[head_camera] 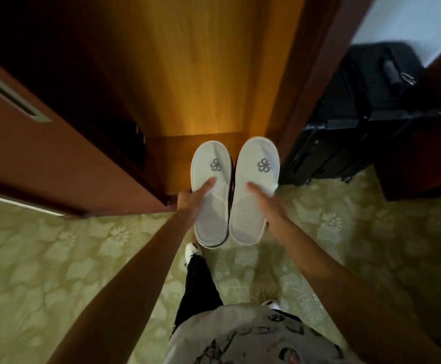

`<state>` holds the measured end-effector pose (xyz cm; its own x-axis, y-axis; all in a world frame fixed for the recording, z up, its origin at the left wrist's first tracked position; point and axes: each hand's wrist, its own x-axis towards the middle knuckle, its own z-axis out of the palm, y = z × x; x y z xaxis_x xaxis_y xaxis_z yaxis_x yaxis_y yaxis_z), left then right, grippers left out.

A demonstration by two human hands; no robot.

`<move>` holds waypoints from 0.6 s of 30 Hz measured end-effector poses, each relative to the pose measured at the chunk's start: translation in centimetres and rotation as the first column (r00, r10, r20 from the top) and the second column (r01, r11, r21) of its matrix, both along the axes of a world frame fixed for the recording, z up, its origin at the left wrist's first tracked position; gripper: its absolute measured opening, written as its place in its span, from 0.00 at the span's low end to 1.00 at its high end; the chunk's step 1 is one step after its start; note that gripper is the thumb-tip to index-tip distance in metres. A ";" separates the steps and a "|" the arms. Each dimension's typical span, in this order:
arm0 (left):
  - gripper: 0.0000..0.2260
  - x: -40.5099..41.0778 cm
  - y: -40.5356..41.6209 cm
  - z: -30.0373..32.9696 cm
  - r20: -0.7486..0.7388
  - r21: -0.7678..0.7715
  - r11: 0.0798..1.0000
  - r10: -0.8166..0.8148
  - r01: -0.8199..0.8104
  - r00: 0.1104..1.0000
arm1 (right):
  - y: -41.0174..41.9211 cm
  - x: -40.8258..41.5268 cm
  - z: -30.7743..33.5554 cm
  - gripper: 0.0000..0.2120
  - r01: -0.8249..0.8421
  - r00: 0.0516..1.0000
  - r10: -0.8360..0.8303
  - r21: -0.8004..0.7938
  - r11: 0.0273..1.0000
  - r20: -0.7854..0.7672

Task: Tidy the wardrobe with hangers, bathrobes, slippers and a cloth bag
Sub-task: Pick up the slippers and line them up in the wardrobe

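I hold a white slipper in each hand, side by side over the green patterned carpet, toes toward the open wardrobe's lit wooden floor. My left hand grips the left slipper, thumb on top; my right hand grips the right slipper likewise. A black suitcase stands to the right of the wardrobe.

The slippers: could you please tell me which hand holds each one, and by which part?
The left hand grips the left slipper at its outer edge; the right hand grips the right slipper likewise, thumbs on top.
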<state>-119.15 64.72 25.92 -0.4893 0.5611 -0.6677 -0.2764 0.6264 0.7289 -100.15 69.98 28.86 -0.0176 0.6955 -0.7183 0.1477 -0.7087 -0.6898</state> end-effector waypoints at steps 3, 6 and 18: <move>0.39 -6.0 0.7 -1.4 -0.051 0.027 0.998 0.058 -0.056 0.997 | 1.7 -6.4 -1.3 0.31 -0.030 0.999 0.029 0.022 0.999 0.046; 0.37 -11.0 2.4 -3.0 -0.026 0.041 0.998 0.052 -0.051 0.998 | 4.1 -11.9 -2.5 0.23 -0.045 0.988 0.035 0.064 0.997 0.149; 0.32 -18.3 19.2 -19.8 -0.058 0.096 0.985 -0.137 0.142 0.989 | 19.5 -20.0 -19.5 0.36 -0.052 0.872 -0.036 0.166 0.985 0.488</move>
